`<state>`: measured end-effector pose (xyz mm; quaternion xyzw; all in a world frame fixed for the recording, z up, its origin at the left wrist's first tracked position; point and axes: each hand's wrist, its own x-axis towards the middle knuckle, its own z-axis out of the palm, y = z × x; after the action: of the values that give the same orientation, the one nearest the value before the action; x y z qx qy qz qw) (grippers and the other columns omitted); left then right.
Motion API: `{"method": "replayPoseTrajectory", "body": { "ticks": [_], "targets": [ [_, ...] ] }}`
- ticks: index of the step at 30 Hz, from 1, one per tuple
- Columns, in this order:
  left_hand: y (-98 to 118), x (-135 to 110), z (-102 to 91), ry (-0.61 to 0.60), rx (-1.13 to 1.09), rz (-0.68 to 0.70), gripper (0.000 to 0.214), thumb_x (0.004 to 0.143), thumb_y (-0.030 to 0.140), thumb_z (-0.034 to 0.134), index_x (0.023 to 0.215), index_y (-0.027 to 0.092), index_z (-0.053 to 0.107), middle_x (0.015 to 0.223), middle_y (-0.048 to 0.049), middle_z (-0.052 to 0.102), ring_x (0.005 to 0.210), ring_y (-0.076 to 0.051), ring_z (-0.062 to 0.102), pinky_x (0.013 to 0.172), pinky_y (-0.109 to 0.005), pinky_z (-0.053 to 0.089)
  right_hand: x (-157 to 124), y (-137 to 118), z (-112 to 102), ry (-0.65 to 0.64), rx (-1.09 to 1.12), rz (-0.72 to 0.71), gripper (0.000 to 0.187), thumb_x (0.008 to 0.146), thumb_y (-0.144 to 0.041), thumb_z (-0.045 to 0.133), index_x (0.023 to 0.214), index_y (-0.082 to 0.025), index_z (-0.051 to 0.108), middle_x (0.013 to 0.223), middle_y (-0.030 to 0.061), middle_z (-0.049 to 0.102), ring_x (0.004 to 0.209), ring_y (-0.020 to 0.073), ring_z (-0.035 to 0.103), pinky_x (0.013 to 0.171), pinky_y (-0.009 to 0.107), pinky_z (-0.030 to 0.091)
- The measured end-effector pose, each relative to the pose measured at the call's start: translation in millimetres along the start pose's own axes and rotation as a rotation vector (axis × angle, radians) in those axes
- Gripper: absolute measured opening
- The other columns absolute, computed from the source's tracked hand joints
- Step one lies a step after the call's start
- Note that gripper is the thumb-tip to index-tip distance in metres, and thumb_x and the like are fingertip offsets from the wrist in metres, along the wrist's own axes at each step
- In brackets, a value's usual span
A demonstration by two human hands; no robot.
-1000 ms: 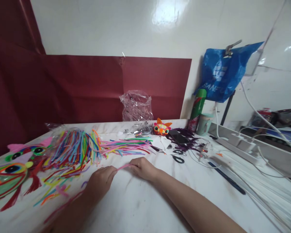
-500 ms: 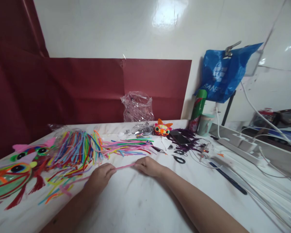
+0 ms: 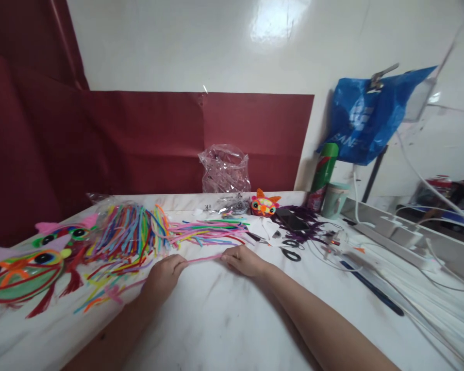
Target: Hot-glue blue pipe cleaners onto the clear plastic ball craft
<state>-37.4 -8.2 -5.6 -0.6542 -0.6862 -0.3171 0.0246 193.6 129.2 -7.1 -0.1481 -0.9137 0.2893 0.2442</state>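
**Pink stem held straight between two hands**

The left hand (image 3: 164, 274) and right hand (image 3: 243, 261) each pinch the pink stem (image 3: 204, 258) at the centre of the frame. Its visible span looks fuzzy, thin and straight, not yet bent or joined to anything. Left of centre lies a heap (image 3: 129, 229) of soft, slim, many-coloured stems, seemingly unused. Two pieces look largely made up: a red-outlined, black-eyed toy (image 3: 25, 284) at lower left and a small orange-eared face (image 3: 263, 207) right of centre.

A thin pink pipe cleaner (image 3: 204, 258) stretches straight between the fingers (image 3: 232, 255)
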Motion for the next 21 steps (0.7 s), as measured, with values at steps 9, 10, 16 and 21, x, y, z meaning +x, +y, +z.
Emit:
{"method": "replayPoseTrajectory", "body": {
  "ticks": [9,10,16,21],
  "targets": [
    [-2,-2,2.4,0.053,0.057,0.015,0.018,0.085,0.017,0.051,0.078,0.018,0.068,0.081,-0.0055,0.071,0.081,-0.019,0.064,0.076,-0.028,0.047,-7,1,-5,0.056,-0.105,0.01,0.037,0.092,-0.045,0.045,0.096,-0.017,0.068,0.089,0.0096,0.068,0.082,0.0225,0.059,0.075,0.035,0.047],
    [-1,-3,2.5,0.054,0.055,0.025,0.018,0.085,0.016,0.052,0.079,0.018,0.068,0.081,-0.0059,0.071,0.081,-0.019,0.064,0.076,-0.029,0.047,-6,-3,-5,0.098,-0.153,-0.007,0.036,0.089,-0.044,0.051,0.108,-0.017,0.066,0.103,0.0128,0.067,0.094,0.0265,0.057,0.083,0.04,0.045],
    [16,-10,5.5,0.057,0.018,0.114,0.018,0.086,0.016,0.053,0.078,0.017,0.068,0.079,-0.0061,0.07,0.08,-0.019,0.064,0.074,-0.028,0.046,2,-36,21,0.234,-0.44,-0.267,0.022,0.091,-0.023,0.05,0.104,-0.015,0.066,0.091,0.0125,0.068,0.086,0.0248,0.057,0.079,0.04,0.042],
    [33,-16,7.0,0.074,-0.079,0.112,0.014,0.084,0.017,0.055,0.077,0.017,0.067,0.073,-0.0035,0.068,0.071,-0.015,0.063,0.066,-0.023,0.045,1,-41,35,0.219,-0.427,-0.314,0.027,0.094,-0.015,0.041,0.081,-0.015,0.065,0.067,0.0067,0.063,0.066,0.0185,0.053,0.063,0.029,0.04]
  ]
}}
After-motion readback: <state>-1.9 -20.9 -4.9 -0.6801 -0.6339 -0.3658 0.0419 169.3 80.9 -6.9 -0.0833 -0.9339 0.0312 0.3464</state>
